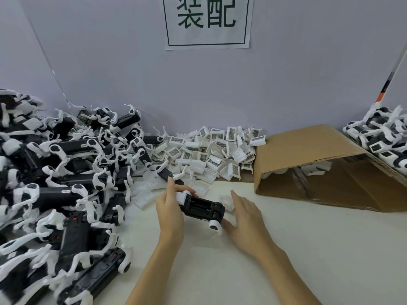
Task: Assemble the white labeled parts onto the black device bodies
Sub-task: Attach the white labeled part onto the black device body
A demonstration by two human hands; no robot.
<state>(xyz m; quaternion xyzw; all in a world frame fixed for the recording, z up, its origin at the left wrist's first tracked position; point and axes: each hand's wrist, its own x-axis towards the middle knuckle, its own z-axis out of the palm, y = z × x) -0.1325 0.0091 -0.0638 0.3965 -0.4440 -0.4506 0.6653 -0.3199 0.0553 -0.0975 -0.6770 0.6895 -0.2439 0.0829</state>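
My left hand [170,208] grips the left end of a black device body [203,208] with white ends, held just above the white table. A white part [182,198] sits at that end under my fingers. My right hand [244,219] is spread with straight fingers beside the body's right end, near its white round cap [214,226]. A loose white part [226,201] lies on the table behind my right fingers. A heap of white labeled parts [211,153] lies at the back against the wall.
A big pile of black device bodies with white arms [61,179] fills the left side. A tipped cardboard box [319,168] lies open at the right, and more black and white devices [383,137] are stacked behind it. A paper sign [208,20] hangs on the wall.
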